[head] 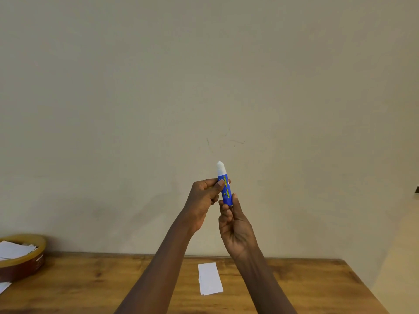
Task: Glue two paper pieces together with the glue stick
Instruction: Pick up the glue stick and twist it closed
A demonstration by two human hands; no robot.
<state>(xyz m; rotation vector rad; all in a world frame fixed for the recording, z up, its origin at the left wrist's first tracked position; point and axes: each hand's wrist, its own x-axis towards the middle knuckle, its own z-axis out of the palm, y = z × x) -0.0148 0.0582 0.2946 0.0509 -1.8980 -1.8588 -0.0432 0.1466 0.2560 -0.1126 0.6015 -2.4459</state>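
Observation:
I hold a blue glue stick (225, 186) with a white tip upright in front of the wall, well above the table. My left hand (203, 201) pinches its upper blue body between thumb and fingers. My right hand (235, 225) grips its bottom end from below. White paper pieces (210, 278) lie stacked flat on the wooden table (306, 288), between my two forearms.
A round brown bowl with a yellow rim (25, 260) stands at the table's far left with white paper slips inside. Another white paper scrap (3, 286) lies at the left edge. A plain beige wall rises right behind the table.

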